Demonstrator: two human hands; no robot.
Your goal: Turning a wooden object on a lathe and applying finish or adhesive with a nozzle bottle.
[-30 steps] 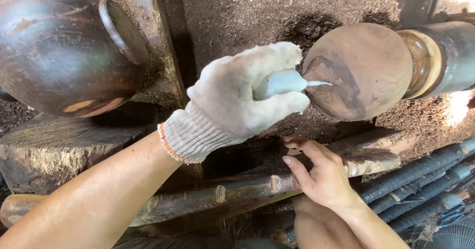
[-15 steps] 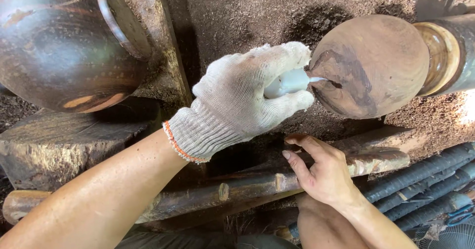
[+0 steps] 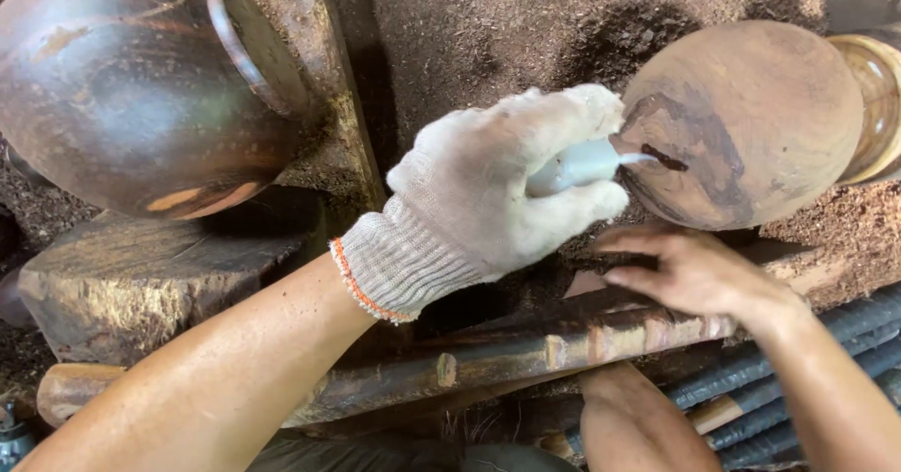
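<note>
Wood, rounded: one brown turned wooden piece at upper right of the head view, its domed face showing darker streaks and a short dark crack near the centre; its far end meets a pale tan ring at the frame edge. Left hand, in a white knit glove with an orange-edged cuff, fingers clenched around a small pale squeeze bottle; the bottle's thin nozzle points at the dark crack and lies right against it, though actual contact cannot be made out. Right hand, bare, lies below the wooden piece with fingers stretched out and released, holding nothing, resting on or just over a long dark bar that runs across the lower frame; whether the fingertips touch the piece cannot be told. Dark metal rounded vessel with a rimmed opening, upper left, well apart from both hands, sitting over a rough worn wooden block. Sawdust bed, brown and loose, fills the ground behind and between the vessel and the wooden piece. Ribbed dark rods, several side by side, lie at lower right beneath the right forearm.
</note>
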